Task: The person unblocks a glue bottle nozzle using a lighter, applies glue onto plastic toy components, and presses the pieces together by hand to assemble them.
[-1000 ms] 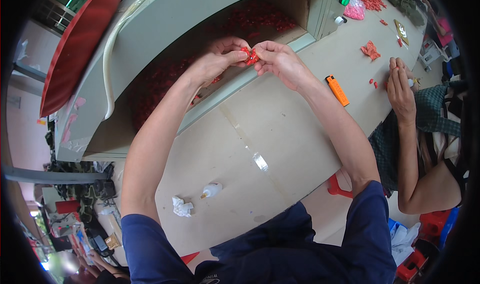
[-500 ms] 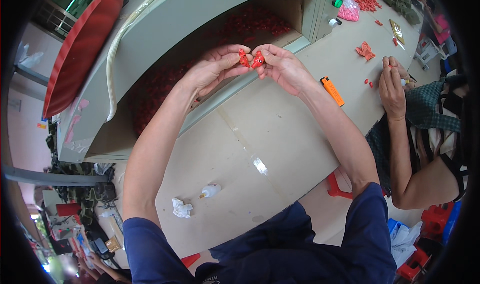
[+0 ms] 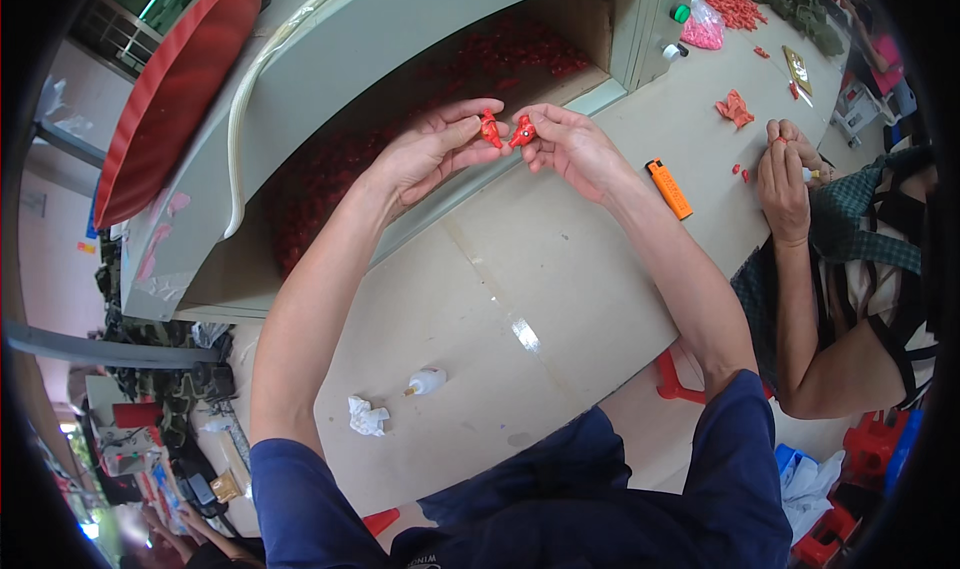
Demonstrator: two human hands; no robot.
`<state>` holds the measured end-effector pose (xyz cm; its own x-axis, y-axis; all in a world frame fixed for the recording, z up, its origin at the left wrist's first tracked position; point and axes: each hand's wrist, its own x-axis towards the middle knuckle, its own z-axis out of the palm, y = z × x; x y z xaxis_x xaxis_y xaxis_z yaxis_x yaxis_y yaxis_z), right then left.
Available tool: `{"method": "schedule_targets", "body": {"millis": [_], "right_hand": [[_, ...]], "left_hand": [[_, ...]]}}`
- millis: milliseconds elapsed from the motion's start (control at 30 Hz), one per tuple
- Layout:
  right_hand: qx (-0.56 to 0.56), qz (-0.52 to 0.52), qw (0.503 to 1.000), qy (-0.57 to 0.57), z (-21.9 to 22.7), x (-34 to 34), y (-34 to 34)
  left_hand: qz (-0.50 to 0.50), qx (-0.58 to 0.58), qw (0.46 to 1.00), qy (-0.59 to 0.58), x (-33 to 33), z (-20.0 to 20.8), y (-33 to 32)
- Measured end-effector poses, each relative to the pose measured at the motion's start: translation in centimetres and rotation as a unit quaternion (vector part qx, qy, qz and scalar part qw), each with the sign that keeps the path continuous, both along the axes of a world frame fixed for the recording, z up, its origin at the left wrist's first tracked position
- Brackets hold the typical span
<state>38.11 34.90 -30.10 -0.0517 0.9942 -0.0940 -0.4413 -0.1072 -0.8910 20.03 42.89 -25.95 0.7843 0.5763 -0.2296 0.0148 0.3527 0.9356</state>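
Both hands raised in front of the open grey cabinet [image 3: 375,57] along the table's far edge, level with its pale sill. Left hand [image 3: 430,159]: narrow pinch, thumb against fingers, holding one small red piece [image 3: 489,129] upright at the fingertips. Right hand [image 3: 578,154]: likewise a narrow pinch, on a second red piece [image 3: 523,131] with a dark-and-white spot; the two pieces sit just beside each other. Many loose red bits [image 3: 300,199] lie inside the cabinet. On the table [image 3: 470,334], toward its left end: white bottle [image 3: 428,381] on its side, crumpled white tissue [image 3: 367,416] near it. Orange oblong object [image 3: 669,189] with a black end lies right of the right forearm. At the table's near edge, farther right, a co-worker's hands [image 3: 788,194] are together; details too small to tell.
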Motion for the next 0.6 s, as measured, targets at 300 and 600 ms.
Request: {"method": "schedule_targets", "body": {"millis": [300,600], "right_hand": [[-0.015,-0.002,1.000,0.017,-1.2,0.1,0.3],[-0.012,0.014,1.000,0.023,-1.8,0.1,0.2]], "left_hand": [[-0.010,-0.037,0.999,0.001,-0.4,-0.8,0.2],[-0.032,0.004,0.996,0.081,-0.5,-0.5,-0.9]]}}
